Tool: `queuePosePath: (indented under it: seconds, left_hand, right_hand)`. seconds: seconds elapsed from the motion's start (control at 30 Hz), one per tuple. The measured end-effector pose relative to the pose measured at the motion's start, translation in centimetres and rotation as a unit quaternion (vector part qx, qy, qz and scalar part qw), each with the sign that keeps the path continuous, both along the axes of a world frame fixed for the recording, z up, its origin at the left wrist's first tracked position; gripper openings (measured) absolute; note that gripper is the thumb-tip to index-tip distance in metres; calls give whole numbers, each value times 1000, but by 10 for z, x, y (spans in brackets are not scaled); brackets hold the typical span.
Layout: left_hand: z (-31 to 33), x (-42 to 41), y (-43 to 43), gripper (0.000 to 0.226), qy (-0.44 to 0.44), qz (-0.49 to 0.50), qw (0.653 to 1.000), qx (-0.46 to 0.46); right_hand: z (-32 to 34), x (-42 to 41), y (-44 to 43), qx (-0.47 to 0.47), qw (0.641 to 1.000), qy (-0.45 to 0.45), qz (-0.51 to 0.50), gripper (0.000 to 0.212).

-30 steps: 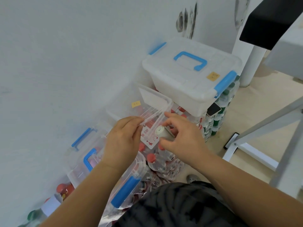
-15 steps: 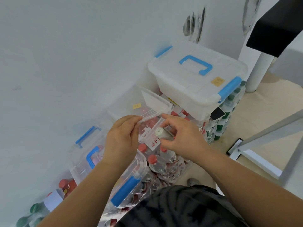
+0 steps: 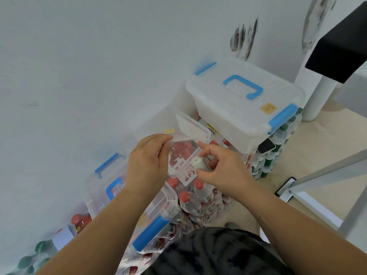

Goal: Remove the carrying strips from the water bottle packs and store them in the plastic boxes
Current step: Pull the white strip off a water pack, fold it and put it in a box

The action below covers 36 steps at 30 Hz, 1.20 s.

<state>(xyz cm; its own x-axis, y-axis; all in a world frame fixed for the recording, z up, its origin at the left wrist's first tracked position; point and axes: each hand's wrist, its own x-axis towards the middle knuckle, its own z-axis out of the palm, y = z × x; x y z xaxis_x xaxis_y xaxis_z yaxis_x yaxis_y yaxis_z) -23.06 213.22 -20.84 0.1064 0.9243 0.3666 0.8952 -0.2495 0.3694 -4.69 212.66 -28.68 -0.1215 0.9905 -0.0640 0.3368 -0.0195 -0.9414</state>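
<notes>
Carrying strip (image 3: 183, 169), white plastic printed red, sits above the red-capped water bottle pack (image 3: 190, 201). My left hand (image 3: 147, 165) pinches its top, my right hand (image 3: 222, 171) its bottom plus a small white cylinder (image 3: 198, 163). It seems freed; next it needs lowering into the open clear plastic box (image 3: 206, 133).

I can't read the red print on the strip (image 3: 183, 171) at centre, nor the yellow sticker (image 3: 268, 108) on the lidded box (image 3: 228, 108). Green-capped bottles (image 3: 29, 259) at lower left run off the frame edge; the right hand (image 3: 222, 171) covers most of the white tube (image 3: 198, 163).
</notes>
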Motion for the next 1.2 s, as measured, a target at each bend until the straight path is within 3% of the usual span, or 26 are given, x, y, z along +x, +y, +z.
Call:
queuePosePath:
  seconds: [0.17,0.47,0.67,0.87,1.1,1.2]
  left_hand:
    - [6,5,0,18,2,-5,1000,21]
    - [40,-5,3,20,-84,28,993,82]
    - [57,-9,-8,21,-62,12,990,126]
    - [54,-33,-37,22,-20,20,994,104]
    - [51,-78,-84,19,-77,94,988,97]
    - [42,-95,-102,20,-96,91,988,82]
  right_hand:
    - [2,0,-1,-7,1000,2,4,25]
    - [7,1,1,-15,1000,11,-11,24]
    - [11,0,0,-15,1000,-10,-9,23]
    - [24,1,3,-15,999,3,-45,26]
    - [55,-11,8,11,996,43,-80,34]
    - [68,-32,4,31,997,61,-32,33]
